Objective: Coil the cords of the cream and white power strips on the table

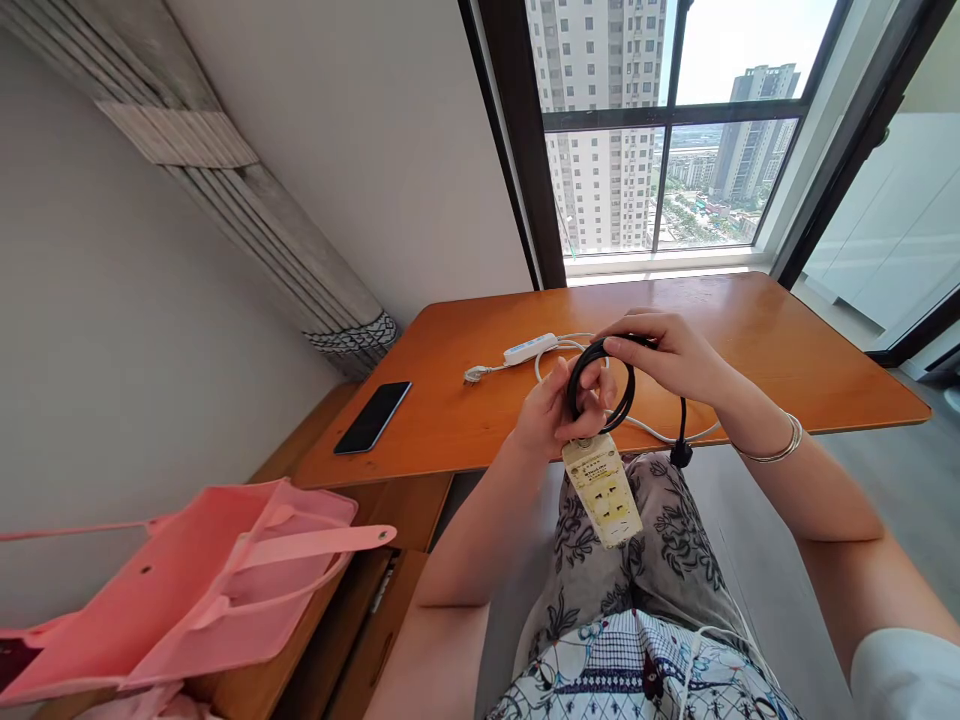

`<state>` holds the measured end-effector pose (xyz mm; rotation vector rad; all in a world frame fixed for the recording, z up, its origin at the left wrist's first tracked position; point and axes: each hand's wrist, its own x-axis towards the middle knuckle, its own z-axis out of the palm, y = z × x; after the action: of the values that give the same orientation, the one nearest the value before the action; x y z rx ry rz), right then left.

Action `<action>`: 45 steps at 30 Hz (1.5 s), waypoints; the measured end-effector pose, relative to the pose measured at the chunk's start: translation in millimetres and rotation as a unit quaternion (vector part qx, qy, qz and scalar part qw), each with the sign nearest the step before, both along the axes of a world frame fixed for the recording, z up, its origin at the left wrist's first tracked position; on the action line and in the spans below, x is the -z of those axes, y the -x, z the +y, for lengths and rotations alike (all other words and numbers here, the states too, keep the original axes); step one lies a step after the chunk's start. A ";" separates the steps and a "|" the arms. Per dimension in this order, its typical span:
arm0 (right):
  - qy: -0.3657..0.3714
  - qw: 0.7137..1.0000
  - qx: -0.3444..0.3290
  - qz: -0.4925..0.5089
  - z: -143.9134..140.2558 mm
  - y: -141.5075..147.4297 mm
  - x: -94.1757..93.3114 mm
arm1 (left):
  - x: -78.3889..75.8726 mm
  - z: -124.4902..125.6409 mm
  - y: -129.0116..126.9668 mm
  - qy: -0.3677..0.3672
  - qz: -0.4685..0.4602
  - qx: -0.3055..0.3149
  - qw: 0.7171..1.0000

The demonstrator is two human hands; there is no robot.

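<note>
A black power cord (627, 392) is wound into a loose coil in front of me, over the near edge of the table. My left hand (564, 404) is closed around the coil's left side. On the coil's top, my right hand (666, 352) pinches the cord between thumb and fingers. From the cord below my left hand hangs a worn, yellowish power strip (604, 490), tilted above my lap, with socket holes on its face. The cord's free end drops below my right hand to a black plug (681, 453).
On the orange-brown wooden table (450, 440) lies a white cable adapter (531, 348) with its plug and cable running behind my hands. A black phone (373, 418) rests at the left edge. An open pink bag (217, 580) sits lower left. A window (667, 120) stands behind.
</note>
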<state>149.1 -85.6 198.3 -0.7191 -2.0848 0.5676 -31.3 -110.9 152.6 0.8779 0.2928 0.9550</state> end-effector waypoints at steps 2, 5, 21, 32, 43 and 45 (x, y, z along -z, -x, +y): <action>0.018 1.000 -0.018 -0.001 0.2 -0.9 3.9 | -0.4 -0.7 0.9 0.004 -0.008 -0.008 1.000; 0.020 0.999 -0.026 -0.033 -0.2 -1.3 9.9 | -3.6 -2.4 3.6 0.004 -0.031 -0.044 0.999; 0.252 0.944 -0.213 0.025 15.7 -15.0 33.4 | -12.5 -10.9 16.3 0.046 -0.044 -0.073 0.995; 0.291 0.935 -0.076 0.188 13.3 7.5 73.9 | -18.2 -13.3 13.2 0.032 -0.073 -0.167 0.983; 0.127 0.984 0.021 -0.122 -26.7 -5.4 118.1 | -18.8 -7.4 26.7 -0.132 -0.033 -0.346 0.928; 0.062 0.983 0.068 -0.157 -35.1 -8.3 114.1 | -17.4 -4.5 27.2 -0.153 -0.034 -0.363 0.919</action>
<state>157.4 -120.7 84.2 -1.0731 -2.2799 0.5372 -58.5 -115.4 170.0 1.0386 0.4309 1.7547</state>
